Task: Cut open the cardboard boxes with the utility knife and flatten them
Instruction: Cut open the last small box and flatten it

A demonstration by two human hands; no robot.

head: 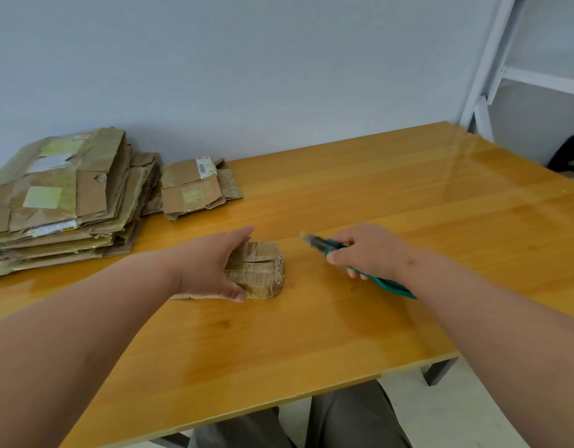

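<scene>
Right now your left hand (214,266) is clamped over the small taped cardboard box (259,270) sitting near the middle of the counter (376,195), a bit toward the front edge. Your thumb is on the near side and your fingers (243,232) wrap the far side, so that hand is gripping the box. Your right hand (365,250) is curled around the green utility knife (327,245), held just beside the box on its right and not touching it. The tip is blurry, so I can't tell how far the blade is out.

The box looks like it already has a slit across the top, but it's still standing as a box, so I'd guess you're mid-cut or about to go for another seam.

Stuff that could bite you from here:
- The blade end points left, straight at your holding hand. If you pull or push the cut toward that side and the tape gives suddenly, the knife runs into your fingers. Cut away from that hand.
- The box is tiny and the counter is glossy, so it'll probably skate if you press sideways instead of down.
- Layered tape tends to grab the blade, then release, and that's when slips happen.
- Cutting too deep could score the counter.

The flattened boxes are piled at the back left corner: a big stack (59,195) and a smaller pile (195,189) next to it.
</scene>
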